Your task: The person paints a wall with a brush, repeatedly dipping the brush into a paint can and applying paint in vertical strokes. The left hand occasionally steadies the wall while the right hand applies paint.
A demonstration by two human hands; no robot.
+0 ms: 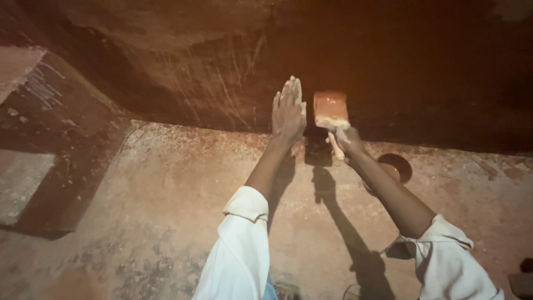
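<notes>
My left hand (288,111) is flat near the middle of the frame, fingers straight and together, against the dark wall (183,66). My right hand (347,141) grips the paintbrush (331,114) just beside it; those fingers are hard to see

Round brown bowl (395,166) on reddish, dusty floor (166,211), near wall base. Grey slab (19,186) at left edge beside dark recess (61,166). Pale scratch marks (41,86) on upper-left surface. Dark object (522,278) at bottom-right corner.
</notes>
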